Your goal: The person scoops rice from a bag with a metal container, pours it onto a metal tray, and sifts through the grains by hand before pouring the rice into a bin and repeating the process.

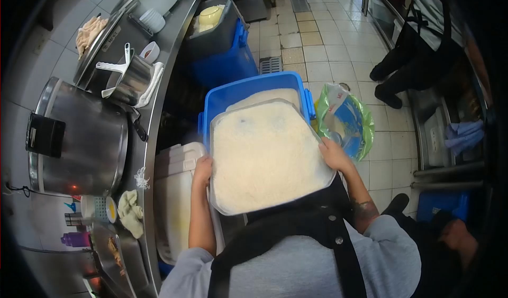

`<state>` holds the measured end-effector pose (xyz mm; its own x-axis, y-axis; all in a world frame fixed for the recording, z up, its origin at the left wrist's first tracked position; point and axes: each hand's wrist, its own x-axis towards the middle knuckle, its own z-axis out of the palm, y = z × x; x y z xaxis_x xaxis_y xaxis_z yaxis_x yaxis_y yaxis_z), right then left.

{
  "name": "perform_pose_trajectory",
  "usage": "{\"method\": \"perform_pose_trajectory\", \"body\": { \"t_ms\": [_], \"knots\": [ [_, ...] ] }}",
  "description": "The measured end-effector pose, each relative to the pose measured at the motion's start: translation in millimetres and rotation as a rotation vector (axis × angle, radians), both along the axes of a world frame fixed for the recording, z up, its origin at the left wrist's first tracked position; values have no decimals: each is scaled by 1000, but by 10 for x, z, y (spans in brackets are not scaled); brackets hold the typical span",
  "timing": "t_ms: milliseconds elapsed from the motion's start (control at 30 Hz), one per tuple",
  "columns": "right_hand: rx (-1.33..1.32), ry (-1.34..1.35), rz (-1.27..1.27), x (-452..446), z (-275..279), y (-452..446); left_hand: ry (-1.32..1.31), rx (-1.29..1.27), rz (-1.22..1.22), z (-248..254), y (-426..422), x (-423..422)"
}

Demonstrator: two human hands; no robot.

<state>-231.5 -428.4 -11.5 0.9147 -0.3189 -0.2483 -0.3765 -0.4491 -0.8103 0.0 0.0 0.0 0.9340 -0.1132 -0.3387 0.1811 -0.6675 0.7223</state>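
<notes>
Far L, a big steel pot [87, 139] w/ a black box on its side sits on the steel table [139, 152], next to a smaller metal pot [127, 84], a black-handled knife [140, 131] & a crumpled cloth [129, 213]. Beside the table, a white lidded bin [174, 192].

L hand [203, 169]: grip closed on L rim of the deep tray [233, 213], fingers mostly hidden. Tray's in front of the apron, over the near part of a blue tub [218, 99]; both have pale grains [264, 155] in them. Can't tell if tray bears on tub or is fully held up.

Tray prob. heavy, filled nearly to the rim; walls look like fairly stiff plastic, might flex a bit under load. Load's loose, so it'd slide & spill w/ any tilt. Best hold: both side rims, opp. each other, fingers under the lip, kept level. Smooth rim could be slippery if dusty.

R hand [332, 152]: grip closed on R rim, thumb up top, other fingers hard to see. Just past it, a green bag [365, 123], contents unclear.

Far R, a co-worker [405, 60] stands, head out of view; another person [457, 234] low R, mostly in shadow. Tray underside hidden; grain type (rice or crumbs) unclear; pic corners black.
</notes>
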Motion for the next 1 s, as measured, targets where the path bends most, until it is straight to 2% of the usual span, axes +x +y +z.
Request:
{"method": "perform_pose_trajectory", "body": {
  "t_ms": [67,167,200,300,400,533,700,800,900,1000],
  "knots": [
    [-14,56,109,74,288,58,26,119,-231,469,20,-1],
    [-154,138,246,150,500,-23,180,-220,-221,283,120,31],
    [-207,117,268,179,553,-21,224,-267,-187,166,176,90],
    [-288,227,338,313,789,-70,378,-353,4,295,89,-27],
    [-329,265,399,433,776,-92,499,-411,166,414,-3,-89],
    [-363,328,440,469,879,-73,449,-425,267,602,-178,-256],
    [-221,258,314,431,783,-65,391,-588,275,306,85,-236],
    [-112,248,221,372,903,-6,317,-877,251,469,-2,-451],
    [136,-22,110,125,900,-81,193,-906,439,601,-193,-648],
    [305,-300,229,-91,640,-113,86,-1108,420,702,-410,-833]
  ]
}}
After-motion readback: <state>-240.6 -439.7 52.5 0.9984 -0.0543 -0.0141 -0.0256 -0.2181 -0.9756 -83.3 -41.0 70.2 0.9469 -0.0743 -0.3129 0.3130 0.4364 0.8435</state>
